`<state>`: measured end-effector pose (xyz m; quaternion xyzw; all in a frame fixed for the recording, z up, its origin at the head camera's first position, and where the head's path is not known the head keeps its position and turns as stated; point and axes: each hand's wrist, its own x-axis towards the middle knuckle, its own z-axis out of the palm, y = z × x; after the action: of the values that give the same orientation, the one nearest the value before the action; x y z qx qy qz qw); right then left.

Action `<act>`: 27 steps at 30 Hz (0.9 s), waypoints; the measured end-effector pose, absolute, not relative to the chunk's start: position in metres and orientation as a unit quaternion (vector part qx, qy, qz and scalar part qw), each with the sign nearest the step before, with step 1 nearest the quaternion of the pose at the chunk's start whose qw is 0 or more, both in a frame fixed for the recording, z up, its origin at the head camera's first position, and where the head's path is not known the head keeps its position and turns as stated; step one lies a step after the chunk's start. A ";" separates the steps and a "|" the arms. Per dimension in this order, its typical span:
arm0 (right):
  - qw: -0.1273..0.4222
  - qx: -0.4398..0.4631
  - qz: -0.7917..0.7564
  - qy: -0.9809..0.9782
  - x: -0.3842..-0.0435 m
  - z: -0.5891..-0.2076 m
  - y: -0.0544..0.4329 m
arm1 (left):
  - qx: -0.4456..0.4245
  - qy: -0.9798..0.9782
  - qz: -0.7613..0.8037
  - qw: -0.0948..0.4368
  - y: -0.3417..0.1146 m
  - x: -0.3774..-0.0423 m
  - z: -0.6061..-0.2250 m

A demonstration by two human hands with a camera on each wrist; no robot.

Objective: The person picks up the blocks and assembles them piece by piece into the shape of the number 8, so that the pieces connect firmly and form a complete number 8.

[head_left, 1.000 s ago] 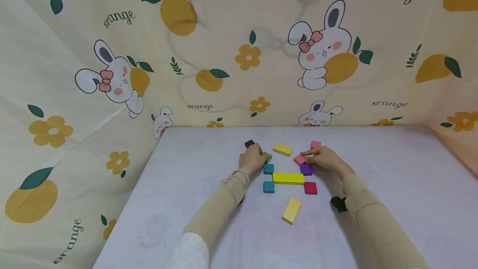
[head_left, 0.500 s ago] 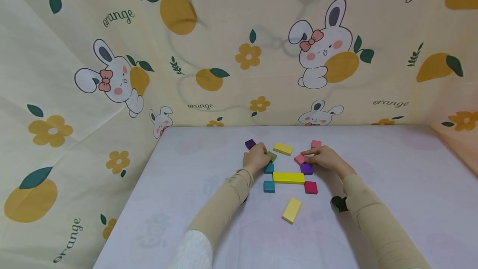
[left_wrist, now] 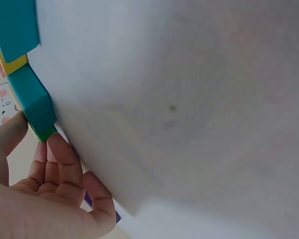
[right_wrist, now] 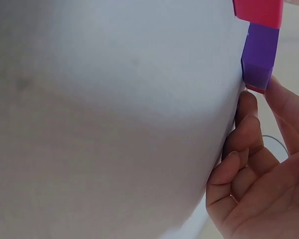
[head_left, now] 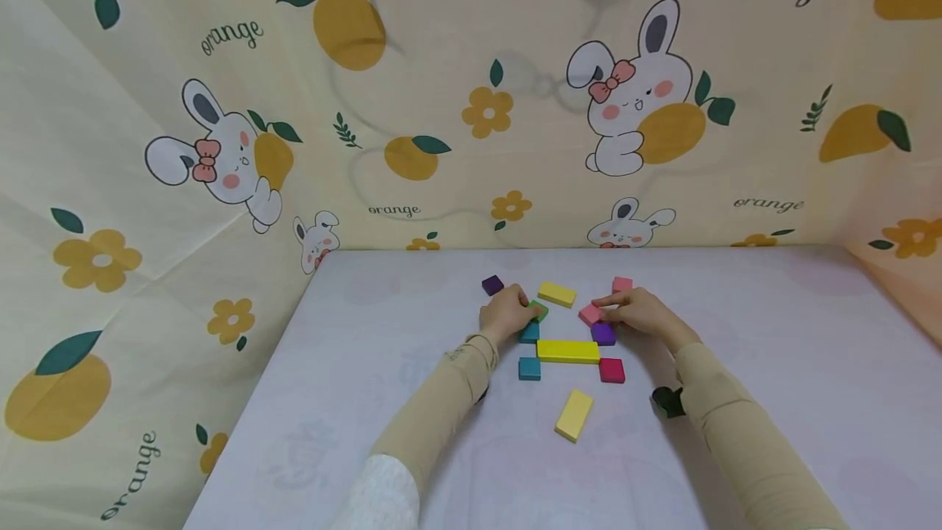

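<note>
In the head view my left hand (head_left: pixel 504 311) pinches a green block (head_left: pixel 540 311) at the upper end of a teal block (head_left: pixel 529 333). The left wrist view shows thumb and fingers on either side of it, mostly hidden behind the teal block. My right hand (head_left: pixel 642 312) holds a pink block (head_left: pixel 589 314) between thumb and fingers, set at a slant against a purple block (head_left: pixel 603 334). A long yellow block (head_left: pixel 567 352) lies across the middle. At its lower corners sit a second teal block (head_left: pixel 529 369) and a red block (head_left: pixel 612 370).
Farther back lie a pale yellow block (head_left: pixel 557 294), a dark purple block (head_left: pixel 493 285) beside the left hand and another pink block (head_left: pixel 621 285) behind the right. A second pale yellow block (head_left: pixel 574 415) lies nearer. A printed cloth (head_left: pixel 441 105) hangs behind the table (head_left: pixel 353 334).
My left hand has moved slightly right with the green block, bringing it in above the teal block. The right hand stays at the pink block.
</note>
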<state>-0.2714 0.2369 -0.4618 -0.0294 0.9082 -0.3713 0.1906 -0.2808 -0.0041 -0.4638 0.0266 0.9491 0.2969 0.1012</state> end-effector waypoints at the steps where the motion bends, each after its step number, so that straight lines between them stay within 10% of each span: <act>1: 0.190 -0.029 -0.370 0.909 -0.271 -0.462 0.236 | 0.027 0.949 0.297 0.102 -0.004 -0.281 -0.464; 27: 0.187 -0.019 -0.363 0.913 -0.267 -0.461 0.233 | 0.058 0.945 0.302 0.108 -0.010 -0.281 -0.466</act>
<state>-0.2667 0.2332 -0.4613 -0.0189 0.9128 -0.3628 0.1866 -0.2810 -0.0100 -0.4657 0.0576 0.9454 0.3020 0.1080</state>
